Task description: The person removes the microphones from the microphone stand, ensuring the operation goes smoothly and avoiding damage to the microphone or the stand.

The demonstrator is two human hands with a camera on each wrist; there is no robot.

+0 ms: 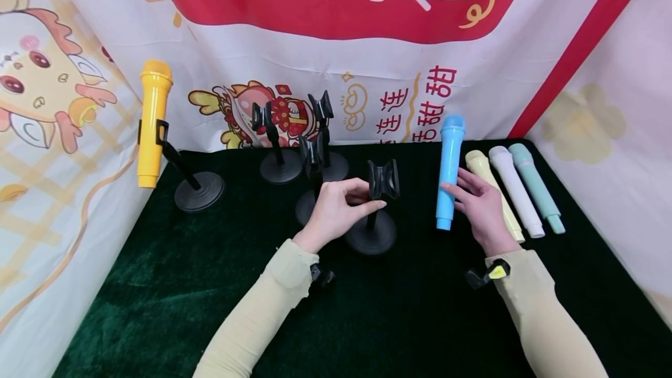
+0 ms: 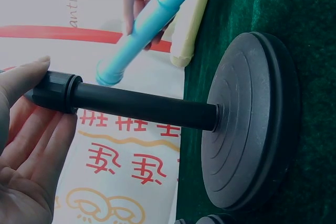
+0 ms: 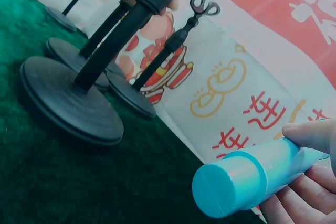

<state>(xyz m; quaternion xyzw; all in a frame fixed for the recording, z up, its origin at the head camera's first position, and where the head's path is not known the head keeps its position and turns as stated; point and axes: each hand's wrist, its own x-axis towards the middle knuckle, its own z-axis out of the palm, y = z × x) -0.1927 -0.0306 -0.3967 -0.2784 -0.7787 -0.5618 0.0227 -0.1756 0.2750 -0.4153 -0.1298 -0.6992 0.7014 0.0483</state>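
My left hand [image 1: 340, 210] grips the neck of a black microphone stand [image 1: 384, 181], just under its clip. In the left wrist view the thumb and fingers [image 2: 31, 145] close round the collar above the round base [image 2: 239, 124]. My right hand [image 1: 485, 206] holds a blue microphone [image 1: 450, 171] around its lower body, the head pointing up. The right wrist view shows the flat end of the blue microphone [image 3: 226, 184] toward the camera, thumb on one side and fingers beneath. The microphone is apart from the stand's clip.
Several more black stands [image 1: 280, 165] stand behind my left hand. At the left, a yellow microphone [image 1: 154, 127] sits in the clip of another stand [image 1: 198, 191]. Cream [image 1: 493, 191], white [image 1: 517, 191] and green [image 1: 536, 188] microphones lie on the dark green cloth [image 1: 210, 302] at the right.
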